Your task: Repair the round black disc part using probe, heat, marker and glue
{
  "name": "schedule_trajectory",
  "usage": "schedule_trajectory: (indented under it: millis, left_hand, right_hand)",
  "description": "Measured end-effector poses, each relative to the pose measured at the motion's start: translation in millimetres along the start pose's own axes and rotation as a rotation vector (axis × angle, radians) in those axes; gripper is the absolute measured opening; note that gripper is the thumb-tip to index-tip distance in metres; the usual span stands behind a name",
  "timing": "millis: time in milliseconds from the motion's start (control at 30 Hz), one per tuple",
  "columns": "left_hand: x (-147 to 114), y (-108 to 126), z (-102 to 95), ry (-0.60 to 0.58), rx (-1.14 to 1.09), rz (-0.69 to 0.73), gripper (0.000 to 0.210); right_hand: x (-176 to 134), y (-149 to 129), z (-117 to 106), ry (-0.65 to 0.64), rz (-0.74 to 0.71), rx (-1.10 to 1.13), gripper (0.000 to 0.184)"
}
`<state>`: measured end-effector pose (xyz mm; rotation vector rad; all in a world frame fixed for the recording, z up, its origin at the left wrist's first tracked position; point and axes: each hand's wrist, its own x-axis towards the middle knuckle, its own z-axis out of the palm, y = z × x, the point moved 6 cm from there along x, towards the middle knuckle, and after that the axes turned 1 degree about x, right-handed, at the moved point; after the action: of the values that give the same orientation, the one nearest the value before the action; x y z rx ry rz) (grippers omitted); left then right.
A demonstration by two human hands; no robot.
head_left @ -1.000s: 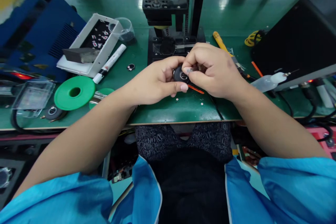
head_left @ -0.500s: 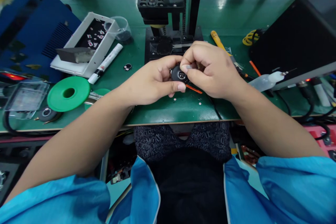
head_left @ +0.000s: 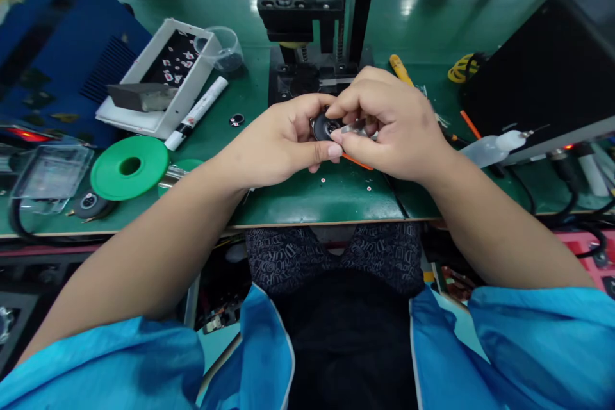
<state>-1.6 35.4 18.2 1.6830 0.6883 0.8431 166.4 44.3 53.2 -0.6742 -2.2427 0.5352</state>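
My left hand [head_left: 293, 138] is closed around a small round black watch body [head_left: 321, 128], its face with the ringed centre turned up. Over its right side, my right hand [head_left: 391, 122] pinches a flat silver tool, apparently tweezers [head_left: 355, 128], between thumb and fingers. The tool's tip is at the watch body's centre; the fingers partly hide both. An orange strip [head_left: 359, 162] sticks out below the two hands. Tiny pale round bits [head_left: 323, 180] lie on the green bench top [head_left: 288, 208] beneath them.
A black press [head_left: 300, 13] stands just beyond my hands. To the left are a white box [head_left: 185, 99], a marker [head_left: 196, 113], a clear cup [head_left: 228, 54] and a green spool [head_left: 106, 170]. A needle-tipped bottle [head_left: 494, 148] and a black machine [head_left: 533, 57] stand right.
My right fingers have shifted slightly, and more of the silver tool now shows between them. The left hand keeps its hold on the watch body. The view has shifted slightly.
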Motion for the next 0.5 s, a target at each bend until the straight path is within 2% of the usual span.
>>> schedule_trajectory:
  millis: [167, 500]
  left_hand:
    - [-1.2, -0.6, -1.0, -0.004, 0.032, -0.030, 0.053]
    - [-0.4, -0.6, 0.4, -0.006, 0.082, -0.008, 0.047]
  right_hand:
    - [-0.7, 1.4, 1.8, -0.014, -0.049, -0.067, 0.009]
    - [-1.1, 4.2, 9.5, -0.088, 0.017, -0.182, 0.009]
